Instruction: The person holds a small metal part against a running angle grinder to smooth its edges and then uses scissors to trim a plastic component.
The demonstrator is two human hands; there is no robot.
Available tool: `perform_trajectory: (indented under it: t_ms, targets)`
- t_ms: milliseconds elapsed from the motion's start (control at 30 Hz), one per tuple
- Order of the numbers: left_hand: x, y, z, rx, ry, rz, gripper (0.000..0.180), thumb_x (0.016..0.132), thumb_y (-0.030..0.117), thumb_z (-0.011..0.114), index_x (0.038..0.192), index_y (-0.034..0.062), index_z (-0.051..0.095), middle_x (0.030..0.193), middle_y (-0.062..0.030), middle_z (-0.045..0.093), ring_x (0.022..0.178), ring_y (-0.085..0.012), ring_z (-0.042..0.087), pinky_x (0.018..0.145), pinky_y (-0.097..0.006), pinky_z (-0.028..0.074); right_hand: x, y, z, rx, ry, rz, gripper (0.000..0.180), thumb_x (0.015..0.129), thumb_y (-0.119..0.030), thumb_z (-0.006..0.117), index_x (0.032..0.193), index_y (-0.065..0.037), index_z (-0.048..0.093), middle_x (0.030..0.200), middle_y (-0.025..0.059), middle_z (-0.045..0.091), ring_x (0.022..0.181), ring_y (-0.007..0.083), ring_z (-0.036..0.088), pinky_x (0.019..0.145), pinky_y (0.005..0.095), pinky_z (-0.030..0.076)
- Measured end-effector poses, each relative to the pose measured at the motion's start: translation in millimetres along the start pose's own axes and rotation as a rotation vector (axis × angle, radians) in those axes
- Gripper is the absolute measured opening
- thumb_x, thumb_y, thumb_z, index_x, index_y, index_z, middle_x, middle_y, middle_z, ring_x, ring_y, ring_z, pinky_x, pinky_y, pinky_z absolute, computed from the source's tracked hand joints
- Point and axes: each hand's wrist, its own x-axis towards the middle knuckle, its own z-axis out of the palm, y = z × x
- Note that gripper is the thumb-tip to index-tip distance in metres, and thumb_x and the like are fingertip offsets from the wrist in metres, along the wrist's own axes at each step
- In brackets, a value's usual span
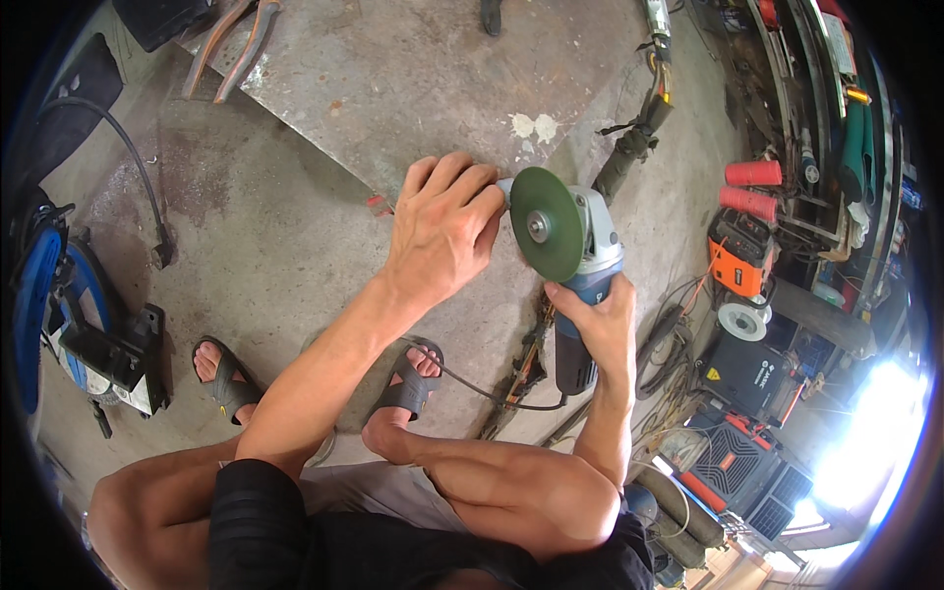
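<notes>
A concrete floor [246,221] spreads beneath you, with a large, scuffed metal sheet [393,79] lying beyond your sandalled feet. Nearer, held up off the floor right of centre, is a blue and grey angle grinder [595,285], its head toward the sheet and its tail toward you. Your left hand [447,216] reaches across beside the grinder's head, fingers bent; what they close on is hidden, so I cannot tell. Your right hand [605,320] is wrapped around the body, thumb across it. A green disc [558,236] faces your left hand, with a small metal nut [538,226] at its centre. The step appears to be steadying or readying the grinder; the next move calls for a firm right grip and left fingers clear of the disc's edge.
</notes>
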Motion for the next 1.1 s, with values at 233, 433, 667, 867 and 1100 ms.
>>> perform_trajectory:
  t_ms: [233,433,667,867,1100]
  targets:
    - [0.6,0.6,0.9,-0.004,0.006,0.008,0.019,0.071,0.0,0.078,0.083,0.0072,0.066,0.103,-0.0033,0.069,0.103,-0.0255,0.064,0.091,-0.042,0.045,0.5,0.7,-0.5,-0.008,0.001,0.004,0.042,0.074,-0.019,0.085,0.103,0.006,0.069,0.084,0.0105,0.073,0.076,0.0148,0.067,0.074,0.0325,0.054]
    - [-0.4,-0.4,0.7,-0.006,0.008,0.004,0.018,0.071,0.001,0.078,0.083,0.0071,0.066,0.102,-0.0036,0.069,0.103,-0.0258,0.064,0.09,-0.042,0.045,0.4,1.6,0.3,-0.029,0.006,0.007,0.043,0.074,-0.02,0.085,0.103,0.007,0.068,0.084,0.0112,0.073,0.076,0.015,0.067,0.074,0.0325,0.054]
    - [0.4,-1.1,-0.4,0.001,0.003,0.01,0.02,0.071,0.001,0.079,0.085,0.0081,0.067,0.103,-0.0032,0.07,0.104,-0.0266,0.064,0.09,-0.042,0.045,-1.1,3.7,-0.4,0.079,0.004,0.024,0.043,0.075,-0.021,0.085,0.103,0.007,0.069,0.084,0.0081,0.072,0.076,0.0144,0.066,0.073,0.0321,0.053]
    - [0.3,-1.0,5.4,0.021,-0.004,0.015,0.023,0.073,0.002,0.08,0.091,0.01,0.069,0.105,-0.0028,0.071,0.107,-0.0282,0.063,0.093,-0.043,0.043,-6.0,53.3,-12.7,0.507,0.1,0.123,0.048,0.076,-0.019,0.083,0.112,0.008,0.065,0.092,0.011,0.069,0.075,0.0166,0.064,0.072,0.0321,0.053]
    - [3.7,-1.2,0.7,0.065,-0.093,0.043,0.022,0.077,0.005,0.081,0.096,0.0102,0.071,0.108,-0.0027,0.072,0.107,-0.0285,0.063,0.095,-0.042,0.043,-4.9,102.3,6.6,0.971,0.007,0.328,0.049,0.084,-0.021,0.077,0.12,0.006,0.057,0.09,0.0147,0.066,0.072,0.0232,0.067,0.064,0.0358,0.056]
